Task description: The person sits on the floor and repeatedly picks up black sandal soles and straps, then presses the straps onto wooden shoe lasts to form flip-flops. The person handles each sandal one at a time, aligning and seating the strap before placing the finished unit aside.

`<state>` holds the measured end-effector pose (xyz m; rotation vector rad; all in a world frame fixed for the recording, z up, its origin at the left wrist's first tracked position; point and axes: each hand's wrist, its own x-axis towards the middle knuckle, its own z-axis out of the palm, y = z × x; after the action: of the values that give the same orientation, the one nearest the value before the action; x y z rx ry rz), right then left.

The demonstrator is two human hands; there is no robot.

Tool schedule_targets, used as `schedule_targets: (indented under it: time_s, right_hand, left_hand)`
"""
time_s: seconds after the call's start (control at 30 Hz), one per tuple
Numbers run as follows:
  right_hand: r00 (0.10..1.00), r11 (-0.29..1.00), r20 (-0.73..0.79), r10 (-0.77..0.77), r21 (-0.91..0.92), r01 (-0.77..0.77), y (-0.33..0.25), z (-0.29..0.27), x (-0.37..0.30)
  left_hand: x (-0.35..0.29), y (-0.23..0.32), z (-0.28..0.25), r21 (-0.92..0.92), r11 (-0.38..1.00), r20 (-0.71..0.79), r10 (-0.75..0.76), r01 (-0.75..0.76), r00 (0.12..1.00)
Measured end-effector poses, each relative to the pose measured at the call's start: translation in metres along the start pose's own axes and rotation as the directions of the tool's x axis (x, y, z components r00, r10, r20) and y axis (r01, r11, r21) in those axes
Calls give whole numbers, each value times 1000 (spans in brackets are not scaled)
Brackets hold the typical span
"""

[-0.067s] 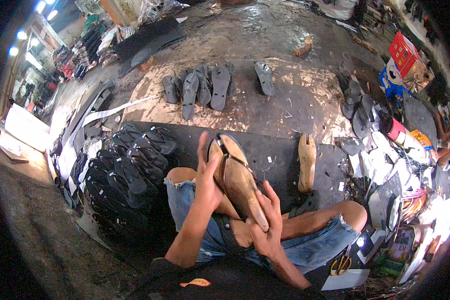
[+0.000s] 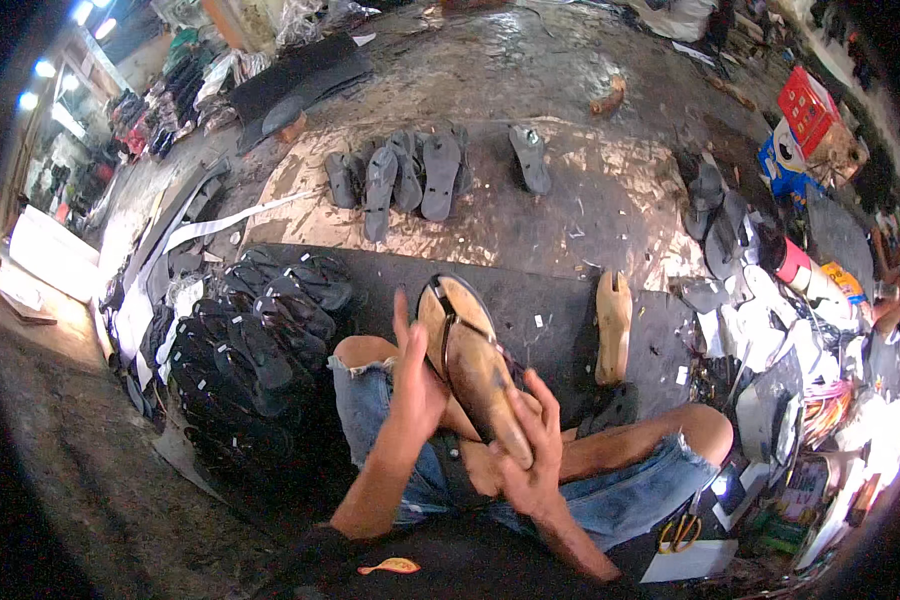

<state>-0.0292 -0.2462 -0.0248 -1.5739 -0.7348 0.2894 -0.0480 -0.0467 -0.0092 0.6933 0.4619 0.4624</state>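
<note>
- so the wooden shoe last (image 2: 480,375) is up in the air over our lap, toe end tipped away from us, tapered heel end toward us, with a dark sandal sole (image 2: 478,297) up against its toe end
- it looks like solid wood to us, so we'd guess stiff, with a bit of heft, and not fragile. the surface is worn shiny, so it could slip in a dry palm
- the thin dark straps (image 2: 450,322) crossing it look like the soft, easy-to-strain bit; we'd keep our grip off those
- best holds imo: the narrow heel end, plus the broad sides near the toe
- our right hand (image 2: 530,445) is curled round that heel end from below, fingers closed along its right side, forearm angling up from the lower right
- our left hand (image 2: 420,385) is mostly open, fingers stretched upward, laid along the last's left side; can't tell how hard it's pressing
- further out, a second wooden last (image 2: 613,335) lies on the dark mat (image 2: 560,300), with a heap of black sandals (image 2: 255,355) off to our left
</note>
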Motion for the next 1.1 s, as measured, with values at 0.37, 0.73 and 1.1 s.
schedule_targets:
  time_s: [0.37,0.73,1.1]
  right_hand:
    - [899,902,156,408,80,-424,26,-10,13]
    - [558,140,359,748,736,-662,51,-24,-47]
    - [717,292,442,539,700,-651,1,-12,28]
  left_hand:
    - [-66,-1,-9,-107,892,-215,-452,439,865]
    - [-62,66,28,-551,774,111,-302,312,947]
    - [-52,42,26,235,937,116,-289,257,950]
